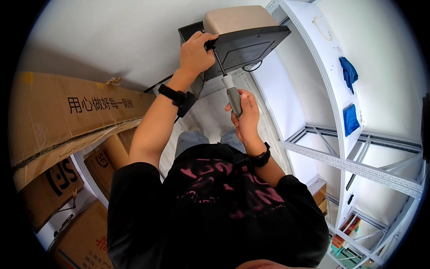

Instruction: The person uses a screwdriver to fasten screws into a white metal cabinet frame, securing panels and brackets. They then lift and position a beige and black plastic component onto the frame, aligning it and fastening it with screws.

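A screwdriver point(234, 99) with a grey handle and a long dark shaft stands tilted in front of me. Fingers of my right hand point(247, 114) are closed round its handle from below. Its shaft runs up to a small black part at the edge of a dark flat panel point(246, 50). My left hand point(197, 53) pinches that black part, close to the upper end of the shaft. Whether the tip sits in a screw is hidden by my fingers. Above the panel is a rounded beige body point(239, 19), and the kind of this whole object is unclear.
A large cardboard box point(85, 107) stands at the left, with more boxes point(85, 237) beneath it. Metal-framed white shelving point(313, 154) runs along the right, with blue cloths point(350, 120) on it. A black cable point(253, 68) loops below the panel.
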{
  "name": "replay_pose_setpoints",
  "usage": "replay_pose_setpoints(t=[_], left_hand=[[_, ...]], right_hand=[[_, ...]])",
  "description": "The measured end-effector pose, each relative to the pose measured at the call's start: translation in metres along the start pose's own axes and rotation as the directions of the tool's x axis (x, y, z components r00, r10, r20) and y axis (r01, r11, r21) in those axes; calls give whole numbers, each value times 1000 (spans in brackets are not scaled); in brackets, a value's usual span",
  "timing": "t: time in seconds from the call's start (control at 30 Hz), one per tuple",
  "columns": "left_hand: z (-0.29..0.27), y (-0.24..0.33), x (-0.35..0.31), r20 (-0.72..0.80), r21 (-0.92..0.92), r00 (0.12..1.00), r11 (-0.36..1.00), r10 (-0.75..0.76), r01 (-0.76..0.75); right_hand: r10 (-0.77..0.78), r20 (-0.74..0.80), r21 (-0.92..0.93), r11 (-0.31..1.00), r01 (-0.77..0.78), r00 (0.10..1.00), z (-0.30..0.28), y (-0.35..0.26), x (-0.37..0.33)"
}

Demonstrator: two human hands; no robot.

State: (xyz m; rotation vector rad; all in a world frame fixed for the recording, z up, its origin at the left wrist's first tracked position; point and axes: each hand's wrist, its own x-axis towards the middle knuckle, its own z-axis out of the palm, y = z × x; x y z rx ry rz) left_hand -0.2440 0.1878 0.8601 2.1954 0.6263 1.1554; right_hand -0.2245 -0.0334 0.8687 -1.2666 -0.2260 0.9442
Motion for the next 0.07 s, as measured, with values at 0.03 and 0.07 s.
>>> replay_pose_setpoints(t=[0.03, 0.07], left_hand=[[0, 0, 1, 5, -11, 1000, 1000, -7, 7], [-2, 2, 2, 21, 13, 1000, 1000, 2, -2]], right_hand=[[-76, -46, -63, 995, 73, 996, -1, 2, 1], [-154, -87, -128, 982, 142, 984, -3, 6, 2]])
